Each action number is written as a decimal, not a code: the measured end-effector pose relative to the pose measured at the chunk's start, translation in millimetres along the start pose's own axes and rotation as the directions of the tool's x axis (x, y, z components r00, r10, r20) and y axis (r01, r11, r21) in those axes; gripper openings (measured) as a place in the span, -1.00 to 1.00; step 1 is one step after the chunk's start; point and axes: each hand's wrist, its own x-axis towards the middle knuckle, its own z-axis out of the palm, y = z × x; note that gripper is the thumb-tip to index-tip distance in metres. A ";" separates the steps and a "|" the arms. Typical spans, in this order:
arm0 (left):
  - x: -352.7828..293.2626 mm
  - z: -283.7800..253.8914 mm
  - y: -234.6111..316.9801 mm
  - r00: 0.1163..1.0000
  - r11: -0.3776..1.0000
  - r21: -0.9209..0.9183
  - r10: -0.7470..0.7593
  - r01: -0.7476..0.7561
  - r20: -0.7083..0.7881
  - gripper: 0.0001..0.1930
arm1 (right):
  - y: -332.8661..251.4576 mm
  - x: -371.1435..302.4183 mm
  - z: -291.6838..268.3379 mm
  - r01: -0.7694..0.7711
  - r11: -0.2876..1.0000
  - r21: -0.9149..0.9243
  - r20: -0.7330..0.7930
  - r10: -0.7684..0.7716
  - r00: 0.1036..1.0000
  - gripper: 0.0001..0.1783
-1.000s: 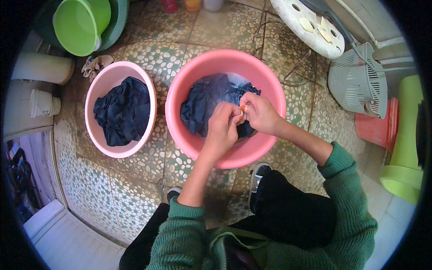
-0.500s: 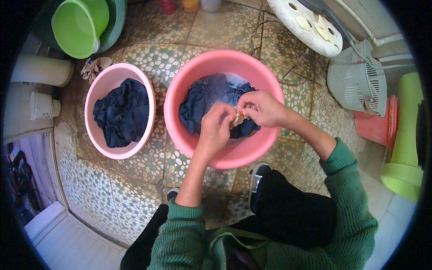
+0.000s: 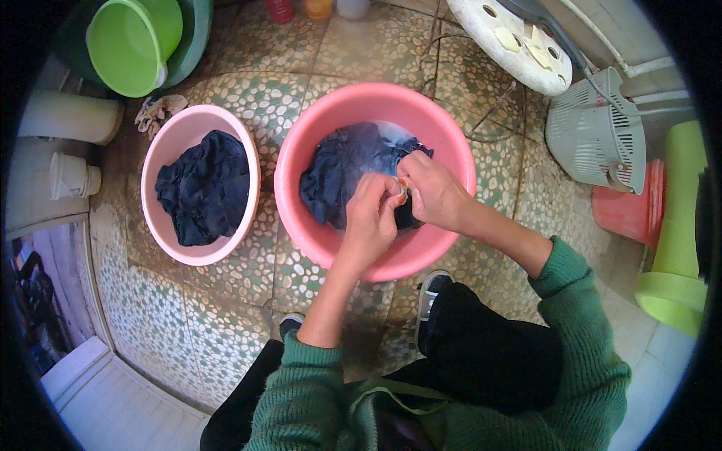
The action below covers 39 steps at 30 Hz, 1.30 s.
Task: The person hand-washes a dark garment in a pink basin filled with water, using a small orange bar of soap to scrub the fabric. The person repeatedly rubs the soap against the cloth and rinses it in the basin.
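Over the large pink basin (image 3: 287, 197), both my hands are close together on a small whitish cloth (image 3: 395, 190), mostly covered by my fingers. My left hand (image 3: 374, 214) pinches one side of it; my right hand (image 3: 436, 194) is closed round the other side. Which kind of cloth it is, I cannot make out. Beneath my hands, dark blue clothes (image 3: 331, 165) lie in cloudy, sudsy water in the basin. To the left, a smaller pale pink basin (image 3: 150, 199) holds a crumpled dark blue garment (image 3: 207, 188).
A lime-green bucket (image 3: 128, 49) stands at the far left, near a crumpled cloth (image 3: 159, 110) on the floor. Far right are a white stool (image 3: 519, 45), a grey basket (image 3: 594, 131) and a red bucket (image 3: 620, 207). Several bottles (image 3: 316, 7) stand at the back.
My hands have drawn together and their fingers have closed further, my right hand turning into a fist. Less of the whitish cloth shows now. The basins stay where they were.
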 end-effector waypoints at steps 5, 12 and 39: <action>-7.8 -3.2 -9.7 0.991 0.978 -0.160 -0.130 0.134 0.037 -0.90 | 14.8 0.8 2.5 -0.517 0.529 0.673 0.404 0.322 0.856 -0.95; -1.8 -15.0 -17.2 0.965 0.944 -0.226 -0.210 0.242 0.158 -0.92 | 30.0 13.8 -8.4 -0.378 0.561 0.737 0.422 0.056 0.905 -0.89; -7.1 -12.5 -8.4 0.939 0.859 -0.394 -0.252 0.328 0.232 -0.93 | 25.1 -16.9 12.7 -0.450 0.113 0.886 0.436 0.127 0.891 -0.80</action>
